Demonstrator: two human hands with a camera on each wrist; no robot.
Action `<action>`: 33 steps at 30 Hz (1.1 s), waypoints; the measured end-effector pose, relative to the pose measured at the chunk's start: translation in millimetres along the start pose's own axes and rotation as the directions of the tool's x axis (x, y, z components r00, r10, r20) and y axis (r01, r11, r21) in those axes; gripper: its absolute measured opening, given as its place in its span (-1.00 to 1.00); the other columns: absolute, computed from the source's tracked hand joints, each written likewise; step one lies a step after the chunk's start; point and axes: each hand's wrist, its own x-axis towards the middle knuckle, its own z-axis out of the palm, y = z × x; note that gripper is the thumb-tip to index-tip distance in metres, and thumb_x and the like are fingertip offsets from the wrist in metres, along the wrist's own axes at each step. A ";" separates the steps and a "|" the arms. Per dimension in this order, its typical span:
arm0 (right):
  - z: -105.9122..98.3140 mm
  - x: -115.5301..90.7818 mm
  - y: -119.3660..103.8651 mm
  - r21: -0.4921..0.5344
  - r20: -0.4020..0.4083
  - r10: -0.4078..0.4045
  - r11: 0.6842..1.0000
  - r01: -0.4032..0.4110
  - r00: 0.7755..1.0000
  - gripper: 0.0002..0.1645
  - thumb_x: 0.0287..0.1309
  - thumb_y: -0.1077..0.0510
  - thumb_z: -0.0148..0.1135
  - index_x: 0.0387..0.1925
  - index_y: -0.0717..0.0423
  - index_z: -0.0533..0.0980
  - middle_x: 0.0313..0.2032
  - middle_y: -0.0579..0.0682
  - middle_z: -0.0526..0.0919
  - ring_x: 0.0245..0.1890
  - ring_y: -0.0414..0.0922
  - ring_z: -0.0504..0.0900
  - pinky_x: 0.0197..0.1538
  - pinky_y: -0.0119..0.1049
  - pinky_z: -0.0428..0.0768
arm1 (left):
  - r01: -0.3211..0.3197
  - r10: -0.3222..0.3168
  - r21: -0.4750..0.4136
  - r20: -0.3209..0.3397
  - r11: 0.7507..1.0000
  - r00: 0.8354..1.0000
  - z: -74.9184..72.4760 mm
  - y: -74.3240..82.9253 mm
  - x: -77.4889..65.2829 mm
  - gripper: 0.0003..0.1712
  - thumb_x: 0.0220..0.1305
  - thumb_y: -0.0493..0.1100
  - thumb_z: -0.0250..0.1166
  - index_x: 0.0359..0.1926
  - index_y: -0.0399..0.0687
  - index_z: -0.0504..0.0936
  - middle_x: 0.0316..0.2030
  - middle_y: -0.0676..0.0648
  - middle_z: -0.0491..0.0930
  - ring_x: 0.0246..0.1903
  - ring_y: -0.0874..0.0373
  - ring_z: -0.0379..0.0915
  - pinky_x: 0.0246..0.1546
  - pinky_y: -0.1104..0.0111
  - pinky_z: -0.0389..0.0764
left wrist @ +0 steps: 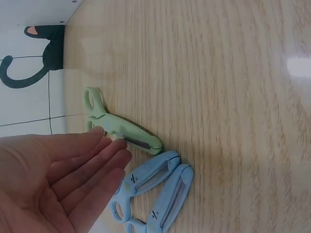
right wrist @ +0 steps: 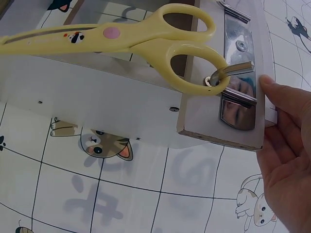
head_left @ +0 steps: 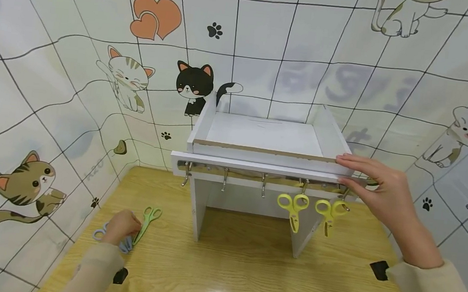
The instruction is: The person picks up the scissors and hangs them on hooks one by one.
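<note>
Two yellow scissors (head_left: pixel 292 209) (head_left: pixel 328 214) already hang from hooks on the rack (head_left: pixel 265 174), toward its right end; three hooks to their left look bare. By my reading, three pairs are left: green scissors (head_left: pixel 145 222) and two blue scissors (left wrist: pixel 150 191) lie on the wooden table (head_left: pixel 245 272), left of the rack. All are small, plastic-handled and closed. The left hand (head_left: pixel 121 227) rests over the blue ones, fingers straight, gripping nothing. The right hand (head_left: pixel 378 189), fingers extended, touches the rack's right end.
</note>
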 end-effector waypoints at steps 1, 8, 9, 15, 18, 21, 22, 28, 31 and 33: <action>0.3 -0.2 0.0 0.004 -0.002 -0.001 1.000 0.001 1.000 -0.28 -0.47 0.62 0.53 -0.07 0.21 0.71 0.00 -0.06 0.76 0.12 -0.55 0.57 0.18 -0.73 0.44 | 0.002 -0.002 0.028 -0.006 1.000 1.000 0.3 1.3 -0.2 -0.84 0.14 -0.29 0.34 -0.30 -0.28 0.79 -0.50 -0.11 0.73 -0.53 0.13 0.55 -0.51 0.29 0.59; 1.0 -1.1 0.9 0.025 -0.010 -0.004 1.000 0.004 1.000 -0.29 -0.48 0.62 0.52 -0.08 0.24 0.71 0.00 -0.10 0.75 0.12 -0.51 0.59 0.19 -0.70 0.46 | 0.065 -0.059 0.167 -0.040 0.984 0.997 10.3 5.3 4.6 -0.63 0.07 -0.19 0.45 -0.77 -0.11 0.54 -0.75 0.03 0.44 -0.67 0.15 0.30 -0.64 0.35 0.33; 0.7 -1.1 0.9 0.020 -0.007 0.000 1.000 0.000 1.000 -0.29 -0.47 0.62 0.52 -0.08 0.23 0.71 0.00 -0.09 0.75 0.12 -0.52 0.58 0.20 -0.71 0.45 | 0.073 -0.067 0.184 -0.036 0.980 0.997 12.5 5.1 6.4 -0.57 0.07 -0.16 0.48 -0.79 -0.07 0.47 -0.77 0.04 0.36 -0.68 0.17 0.25 -0.66 0.38 0.28; -2.0 0.7 -1.5 -0.020 0.024 0.021 1.000 -0.021 0.999 -0.29 -0.39 0.59 0.54 -0.03 0.17 0.70 0.00 0.00 0.76 0.14 -0.56 0.55 0.21 -0.73 0.43 | 0.070 -0.065 0.238 -0.029 0.969 0.997 15.5 9.8 6.1 -0.71 0.03 -0.15 0.52 -0.53 -0.25 0.60 -0.62 -0.09 0.49 -0.61 0.08 0.33 -0.63 0.32 0.36; -2.5 1.0 -2.3 -0.017 0.031 0.026 1.000 -0.025 0.999 -0.30 -0.35 0.59 0.53 -0.02 0.17 0.70 0.02 -0.08 0.74 0.14 -0.55 0.55 0.21 -0.72 0.44 | 0.069 -0.066 0.255 -0.020 0.964 0.998 14.6 13.3 5.7 -0.70 0.05 -0.17 0.52 -0.35 -0.34 0.66 -0.46 -0.21 0.62 -0.50 -0.03 0.45 -0.56 0.21 0.49; -2.2 1.0 -1.9 -0.011 0.020 0.018 1.000 -0.018 1.000 -0.29 -0.38 0.60 0.53 -0.03 0.18 0.70 0.01 -0.05 0.75 0.14 -0.55 0.56 0.20 -0.72 0.44 | 0.083 -0.086 0.263 -0.002 0.961 0.996 15.4 15.1 8.0 -0.71 0.07 -0.18 0.51 -0.32 -0.35 0.67 -0.37 -0.28 0.66 -0.42 -0.10 0.50 -0.48 0.12 0.55; -1.8 0.9 -1.4 -0.012 0.013 0.010 1.000 -0.010 1.000 -0.28 -0.41 0.60 0.53 -0.04 0.17 0.71 0.00 -0.01 0.76 0.14 -0.55 0.56 0.20 -0.72 0.44 | 0.086 -0.090 0.267 0.000 0.960 0.996 15.7 15.8 8.5 -0.72 0.08 -0.18 0.50 -0.33 -0.34 0.67 -0.36 -0.29 0.66 -0.41 -0.11 0.50 -0.47 0.11 0.55; -0.5 0.8 0.1 -0.024 0.003 0.003 1.000 -0.003 1.000 -0.26 -0.46 0.59 0.55 -0.05 0.16 0.71 -0.04 0.12 0.77 0.14 -0.57 0.55 0.18 -0.75 0.43 | 0.086 -0.089 0.248 0.002 0.965 0.996 17.6 16.6 6.5 -0.67 0.07 -0.17 0.51 -0.33 -0.40 0.66 -0.36 -0.32 0.63 -0.35 -0.20 0.51 -0.46 0.11 0.55; -0.9 1.0 -1.8 -0.022 0.012 0.018 1.000 -0.018 1.000 -0.29 -0.41 0.58 0.55 -0.05 0.16 0.71 -0.02 0.07 0.77 0.14 -0.57 0.55 0.19 -0.75 0.43 | 0.052 -0.054 0.211 0.001 0.976 0.999 20.4 15.0 4.6 -0.69 0.06 -0.18 0.53 -0.55 -0.27 0.58 -0.59 -0.14 0.49 -0.53 -0.01 0.40 -0.58 0.28 0.43; -0.9 1.1 -2.4 -0.024 0.013 0.022 0.999 -0.022 1.000 -0.29 -0.40 0.58 0.55 -0.05 0.17 0.71 -0.02 0.05 0.76 0.13 -0.58 0.54 0.19 -0.75 0.43 | 0.022 -0.023 0.174 0.000 0.984 1.000 22.5 13.6 3.6 -0.56 0.06 -0.20 0.53 -0.72 -0.09 0.43 -0.72 0.02 0.29 -0.65 0.15 0.23 -0.65 0.40 0.28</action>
